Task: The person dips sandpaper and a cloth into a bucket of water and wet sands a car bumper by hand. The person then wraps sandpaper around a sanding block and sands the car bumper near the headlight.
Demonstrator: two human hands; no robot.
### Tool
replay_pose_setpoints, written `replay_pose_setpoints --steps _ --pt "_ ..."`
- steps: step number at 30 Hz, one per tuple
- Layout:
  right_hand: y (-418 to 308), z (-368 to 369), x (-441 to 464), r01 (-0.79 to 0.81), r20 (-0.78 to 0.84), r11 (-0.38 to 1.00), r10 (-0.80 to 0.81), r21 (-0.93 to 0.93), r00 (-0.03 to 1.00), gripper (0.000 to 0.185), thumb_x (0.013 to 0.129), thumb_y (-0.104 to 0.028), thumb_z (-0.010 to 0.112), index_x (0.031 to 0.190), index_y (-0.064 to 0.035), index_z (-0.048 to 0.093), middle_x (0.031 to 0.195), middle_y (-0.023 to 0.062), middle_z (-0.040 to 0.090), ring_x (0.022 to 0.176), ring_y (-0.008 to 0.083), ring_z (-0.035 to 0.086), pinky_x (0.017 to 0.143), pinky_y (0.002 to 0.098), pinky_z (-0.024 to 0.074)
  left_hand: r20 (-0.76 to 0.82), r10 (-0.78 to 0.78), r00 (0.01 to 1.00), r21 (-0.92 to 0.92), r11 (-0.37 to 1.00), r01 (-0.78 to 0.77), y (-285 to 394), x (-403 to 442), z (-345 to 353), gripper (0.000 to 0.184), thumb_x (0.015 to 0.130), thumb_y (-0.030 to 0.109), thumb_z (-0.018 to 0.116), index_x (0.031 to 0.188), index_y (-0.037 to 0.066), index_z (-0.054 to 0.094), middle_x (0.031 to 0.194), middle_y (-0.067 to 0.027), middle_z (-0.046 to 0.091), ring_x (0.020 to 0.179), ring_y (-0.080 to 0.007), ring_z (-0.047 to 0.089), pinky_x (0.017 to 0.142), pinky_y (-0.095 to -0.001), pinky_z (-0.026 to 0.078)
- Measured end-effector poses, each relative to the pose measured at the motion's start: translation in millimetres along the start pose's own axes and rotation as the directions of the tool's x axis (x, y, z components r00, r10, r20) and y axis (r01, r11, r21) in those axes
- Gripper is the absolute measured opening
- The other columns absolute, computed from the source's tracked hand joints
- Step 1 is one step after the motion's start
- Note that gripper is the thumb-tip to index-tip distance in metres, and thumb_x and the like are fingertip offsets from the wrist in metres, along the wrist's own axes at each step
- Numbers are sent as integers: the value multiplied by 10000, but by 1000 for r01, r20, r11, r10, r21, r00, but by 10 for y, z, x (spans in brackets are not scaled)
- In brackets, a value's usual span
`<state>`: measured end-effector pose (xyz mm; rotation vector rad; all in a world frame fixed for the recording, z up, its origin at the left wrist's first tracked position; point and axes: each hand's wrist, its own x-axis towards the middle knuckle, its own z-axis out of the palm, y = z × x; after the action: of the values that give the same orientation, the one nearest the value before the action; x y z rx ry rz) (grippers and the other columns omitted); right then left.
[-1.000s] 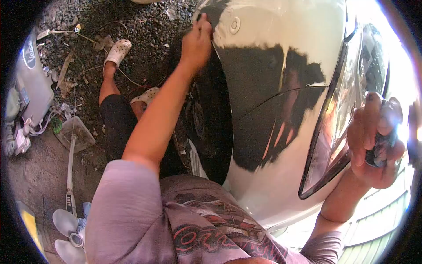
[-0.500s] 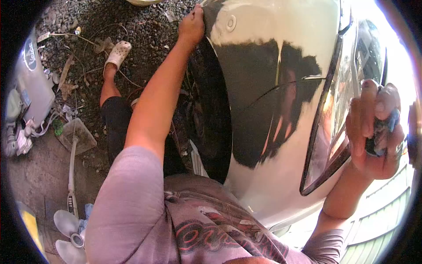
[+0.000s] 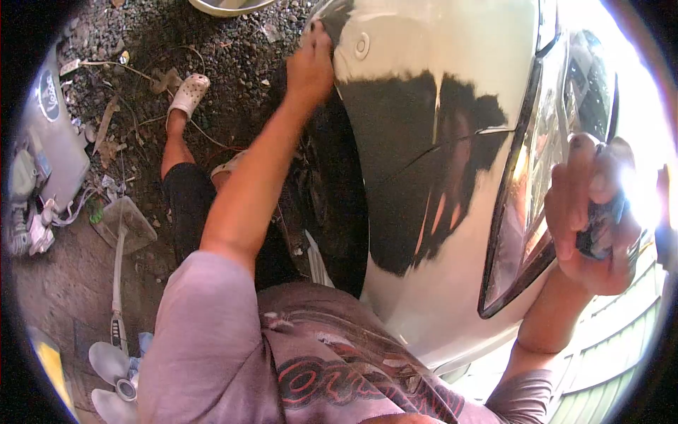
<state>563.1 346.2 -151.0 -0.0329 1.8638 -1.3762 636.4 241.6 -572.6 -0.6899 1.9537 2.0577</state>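
Note:
My left hand (image 3: 311, 67) is at the dark edge of the car's wheel arch, its fingers bent and close together. The fingertips are blurred, and whatever they hold is hidden. My right hand (image 3: 597, 219) is raised beside the headlight (image 3: 515, 219), palm toward me. Its fingers curl around a small dark blue-grey crumpled piece (image 3: 600, 226) whose kind I cannot make out. Between my arms lies the pale car body panel (image 3: 424, 304), with a large dark grey patch (image 3: 402, 169) on it. A thin seam crosses this patch.
A black tyre (image 3: 339, 184) sits below the arch. My foot in a pale clog (image 3: 189, 93) rests on gravel. At left are a grey plastic panel (image 3: 60, 134), a long-handled dustpan (image 3: 127, 222) and fan blades (image 3: 109, 364). A pale basin (image 3: 229, 8) is at the top edge.
My left hand has moved slightly down along the arch edge. My right hand has shifted a little left, still around the dark piece. More of the basin shows.

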Motion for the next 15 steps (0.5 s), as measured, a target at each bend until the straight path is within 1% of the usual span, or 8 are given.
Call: replay_pose_setpoints --steps 1,2,5,9,10,12,13,15 --pt "24 -27 12 -9 13 1000 9 7 1000 350 978 -315 730 1102 -54 533 881 75 515 531 99 502 442 178 434 -72 122 990 11 993 -121 88 -271 29 581 1101 426 414 1519 33 505 1526 -292 484 1419 -427 482 1180 -431 390" --pt "50 -55 23 -19 27 1000 19 15 999 351 978 -323 730 1100 -56 536 876 74 515 526 98 499 433 180 427 -71 182 981 -52 981 -186 325 -587 -22 582 1100 427 425 1528 40 497 1543 -286 472 1451 -403 453 1201 -411 362" --pt "88 -68 -23 22 32 996 -25 81 999 362 970 -320 740 1108 -54 538 888 77 520 538 99 500 442 178 422 -39 213 976 -79 973 -215 371 -763 -86 577 1099 421 440 1517 29 507 1541 -300 460 1435 -433 460 1181 -437 388" --pt "41 -49 -3 44 40 999 -45 18 998 371 957 -294 745 1130 -47 530 906 78 517 547 94 491 450 172 419 74 -134 988 145 982 122 9 359 -92 584 1104 434 384 1480 15 538 1406 -305 583 1215 -498 611 1053 -505 489" --pt "24 -32 -2 48 45 999 -48 11 998 373 954 -288 745 1136 -44 527 909 78 515 548 93 488 451 171 418 71 -133 989 148 981 121 -54 314 -82 584 1104 434 384 1480 15 538 1406 -305 583 1215 -498 611 1053 -505 489" --pt "15 -55 8 34 55 999 -33 -16 998 380 950 -287 751 1130 -41 524 902 80 515 547 94 488 452 170 417 13 10 1000 280 960 -13 -126 322 14 597 1101 446 357 1483 24 536 1359 -309 613 1171 -505 630 1039 -506 496" --pt "24 -64 13 32 59 999 -30 -21 998 385 949 -290 754 1127 -39 523 899 80 514 547 96 489 452 171 418 -30 19 999 71 997 -16 121 -40 5 592 1100 438 375 1499 26 519 1434 -309 561 1270 -500 578 1088 -497 466" --pt "54 -65 4 43 40 999 -42 -10 998 399 950 -306 759 1125 -36 521 895 80 515 546 103 493 456 174 425 -67 225 972 25 974 -224 456 -594 -34 573 1103 425 402 1513 40 509 1490 -308 511 1354 -486 515 1143 -480 425"
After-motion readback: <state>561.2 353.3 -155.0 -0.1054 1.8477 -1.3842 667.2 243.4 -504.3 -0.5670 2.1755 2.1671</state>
